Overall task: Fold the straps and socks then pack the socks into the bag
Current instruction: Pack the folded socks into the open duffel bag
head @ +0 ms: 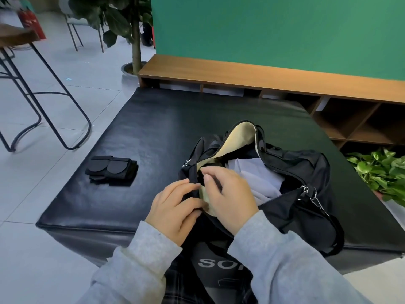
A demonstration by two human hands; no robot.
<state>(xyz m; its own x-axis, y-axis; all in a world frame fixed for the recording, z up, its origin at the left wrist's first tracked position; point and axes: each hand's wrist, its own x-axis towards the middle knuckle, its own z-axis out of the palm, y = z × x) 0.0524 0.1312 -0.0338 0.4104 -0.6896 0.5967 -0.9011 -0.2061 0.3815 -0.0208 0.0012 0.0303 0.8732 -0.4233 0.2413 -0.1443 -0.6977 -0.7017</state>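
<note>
Head view, packing step. Black fabric duffel bag (306, 194) with cream lining, unzipped, lying on a black padded leather-like mat (153, 128); pale grey-white folded cloth (258, 176) visible inside. Left hand (175, 207) at the near-left end of the opening, fingers curled over the dark rim, holding it down and apart. Right hand (230, 194) over the same corner, fingers bent and close together, thumb tip raised; whether pinching the lining or a small pale item cannot be told. Socks not identifiable; possibly under the right palm. Black folded straps (112, 171) in a compact bundle on the mat, well left of the bag.

To do well, judged: keep rim spread with left hand, push contents deep toward the corner, avoid snagging zipper teeth, release only once seated flat.
</note>
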